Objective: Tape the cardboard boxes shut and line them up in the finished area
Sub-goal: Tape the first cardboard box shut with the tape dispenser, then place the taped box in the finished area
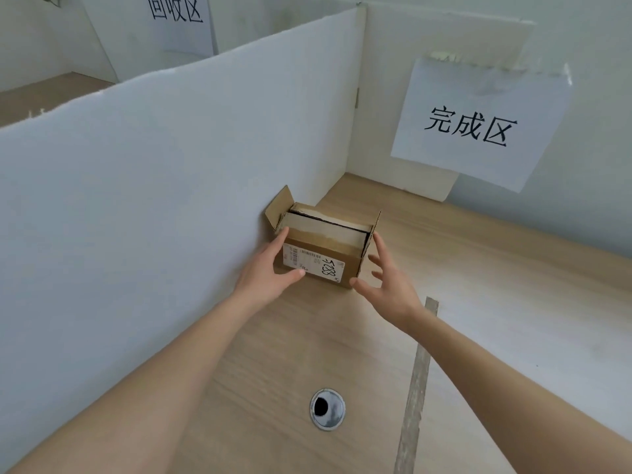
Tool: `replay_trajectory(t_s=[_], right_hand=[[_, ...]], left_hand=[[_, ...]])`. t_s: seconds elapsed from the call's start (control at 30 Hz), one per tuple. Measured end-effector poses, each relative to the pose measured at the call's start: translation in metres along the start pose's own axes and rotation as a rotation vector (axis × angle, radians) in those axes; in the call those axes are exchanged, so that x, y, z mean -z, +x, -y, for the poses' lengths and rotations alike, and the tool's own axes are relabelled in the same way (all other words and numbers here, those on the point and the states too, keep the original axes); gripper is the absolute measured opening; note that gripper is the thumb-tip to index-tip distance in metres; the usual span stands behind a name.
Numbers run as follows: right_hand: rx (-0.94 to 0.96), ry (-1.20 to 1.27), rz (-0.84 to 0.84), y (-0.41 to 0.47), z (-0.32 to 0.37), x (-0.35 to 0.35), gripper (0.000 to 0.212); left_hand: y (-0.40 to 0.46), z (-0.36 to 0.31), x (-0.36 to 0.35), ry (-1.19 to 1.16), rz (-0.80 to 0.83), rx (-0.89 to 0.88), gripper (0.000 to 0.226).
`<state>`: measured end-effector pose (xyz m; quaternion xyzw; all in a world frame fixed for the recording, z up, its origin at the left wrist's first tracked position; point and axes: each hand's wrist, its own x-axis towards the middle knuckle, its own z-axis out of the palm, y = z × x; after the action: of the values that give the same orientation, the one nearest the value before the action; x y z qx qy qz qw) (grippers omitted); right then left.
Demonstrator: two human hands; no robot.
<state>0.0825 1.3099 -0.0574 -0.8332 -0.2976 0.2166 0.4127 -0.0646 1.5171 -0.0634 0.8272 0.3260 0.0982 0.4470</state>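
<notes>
A white foam-board partition point(164, 159) runs along the left of a pale wood-grain tabletop point(496, 302), meeting a second white board point(403, 97) at the far corner. A paper sign point(478, 124) printed with black Chinese characters hangs on the wall at right — another sign point(178, 18) shows beyond the partition. A round metal grommet point(327, 408) sits in the tabletop beside a grey strip point(415, 384).

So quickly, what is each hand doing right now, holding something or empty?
Left hand: open, straight fingers against the left end of the small brown cardboard box, thumb on its labelled front.
Right hand: open, fingers spread beside the box's right end, gripping nothing.
</notes>
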Motion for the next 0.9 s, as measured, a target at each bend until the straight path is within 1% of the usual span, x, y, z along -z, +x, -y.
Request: replay_trajectory(t_s=[0.1, 0.2, 0.3, 0.4, 0.57, 0.73, 0.9], right_hand=[[-0.026, -0.071, -0.002, -0.015, 0.005, 0.011, 0.094], [-0.037, -0.150, 0.001, -0.040, 0.010, 0.030, 0.088], [-0.038, -0.266, 0.010, -0.070, 0.021, 0.058, 0.085], [-0.019, -0.394, 0.001, -0.101, 0.043, 0.097, 0.082], [0.090, -0.463, -0.079, -0.158, 0.100, 0.182, 0.083], [0.182, -0.559, -0.159, -0.238, 0.164, 0.267, 0.085], [0.218, -0.559, -0.220, -0.323, 0.204, 0.331, 0.086]], left_hand=[[-0.016, -0.011, 0.004, 0.051, -0.014, 0.019, 0.090], [-0.043, -0.028, 0.007, 0.150, -0.028, 0.042, 0.085], [-0.076, -0.063, 0.010, 0.267, -0.016, 0.021, 0.084], [-0.109, -0.114, 0.016, 0.381, -0.013, -0.042, 0.080], [-0.171, -0.221, 0.028, 0.509, -0.046, -0.168, 0.078], [-0.252, -0.330, 0.038, 0.570, -0.112, -0.248, 0.080], [-0.336, -0.407, 0.043, 0.610, -0.158, -0.322, 0.082]])
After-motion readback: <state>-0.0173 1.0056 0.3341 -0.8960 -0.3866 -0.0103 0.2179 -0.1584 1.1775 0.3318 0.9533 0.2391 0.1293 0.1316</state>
